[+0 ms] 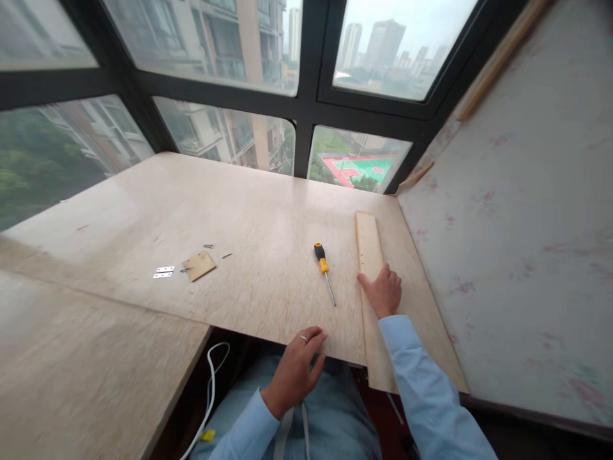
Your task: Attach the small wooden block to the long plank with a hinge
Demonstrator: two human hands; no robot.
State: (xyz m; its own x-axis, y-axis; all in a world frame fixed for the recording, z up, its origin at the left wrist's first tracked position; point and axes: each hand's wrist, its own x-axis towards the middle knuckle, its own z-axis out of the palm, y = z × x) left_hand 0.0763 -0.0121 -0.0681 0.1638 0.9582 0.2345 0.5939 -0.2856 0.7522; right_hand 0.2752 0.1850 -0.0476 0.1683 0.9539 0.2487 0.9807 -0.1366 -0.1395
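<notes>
Soft daylight thru windows (215,38), mild desk (249,217) glare, wide-angle edge warp.

Beige tabletop (268,217) — screwdriver (324,270), plank (371,268), hinges (163,272)

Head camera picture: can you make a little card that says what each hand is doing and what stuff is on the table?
Right hand: open, resting flat on the long wooden strip
Left hand: open, fingers on the near edge of the table, holding nothing
Screwdriver: yellow-and-black handle, lying left of the strip, untouched
Further left: small wooden square, two metal hinges, a few screws
</notes>
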